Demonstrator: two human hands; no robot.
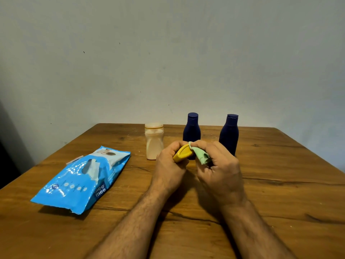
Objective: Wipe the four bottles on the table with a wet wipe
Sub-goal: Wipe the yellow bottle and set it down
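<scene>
Left hand (169, 165) fingers curled round yellow bottle (182, 153), held above desk (280, 193); right hand (220, 165) pinches green wipe (200, 155) against it; best rotate bottle under wipe, cover cap end; other three bottles stand behind.

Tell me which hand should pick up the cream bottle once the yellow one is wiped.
Left, probably. The cream bottle stands on the left hand's side, and that hand only holds the yellow bottle. The right hand grips the wipe, so it can carry on wiping.
</scene>
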